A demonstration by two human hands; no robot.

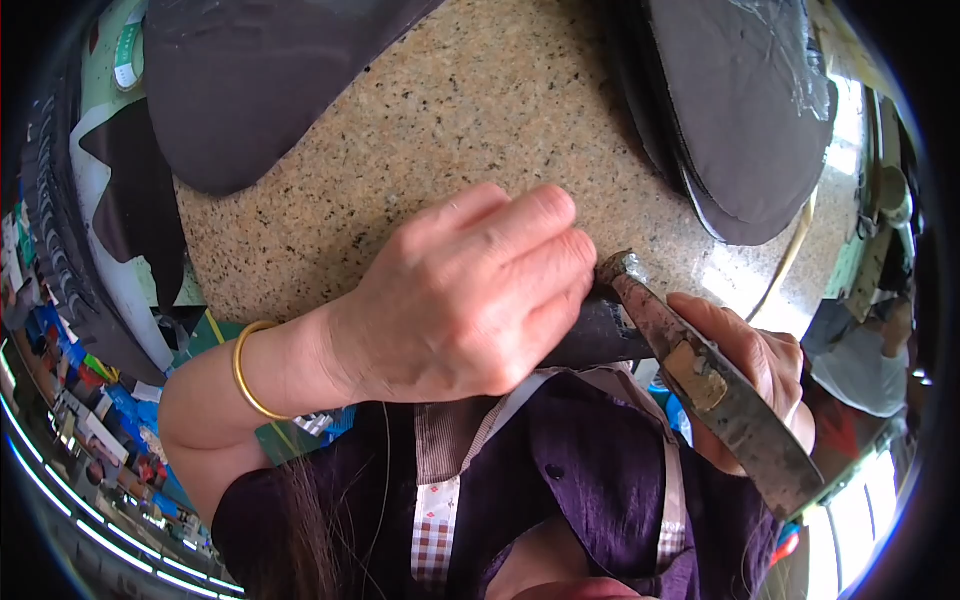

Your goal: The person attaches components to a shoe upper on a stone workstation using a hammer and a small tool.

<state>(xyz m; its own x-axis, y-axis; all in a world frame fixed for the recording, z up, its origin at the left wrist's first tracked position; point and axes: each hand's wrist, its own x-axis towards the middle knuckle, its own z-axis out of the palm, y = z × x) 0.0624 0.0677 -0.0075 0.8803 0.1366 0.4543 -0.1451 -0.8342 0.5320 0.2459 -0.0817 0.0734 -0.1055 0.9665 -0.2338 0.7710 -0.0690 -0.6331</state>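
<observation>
My left hand [470, 290], with a gold bangle on its wrist, is closed, its fingers folded over a dark leather-like piece [595, 342] at the near edge of the speckled stone slab [470, 110]. The fingertips and most of that piece are hidden under the hand. To its right my right hand [750, 350] grips a hammer [745, 430]. The worn metal head slants across in front of the hand, and the end of the wooden handle shows in its eye. The hammer's face is close beside my left knuckles, above the dark piece.
Dark rounded panels [240, 90] lie on the slab at the far left. A stack of similar dark panels [750, 120], partly under clear plastic, lies at the far right. A roll with a green and white label [128, 55] stands at the left. Another person [860, 360] is at the right.
</observation>
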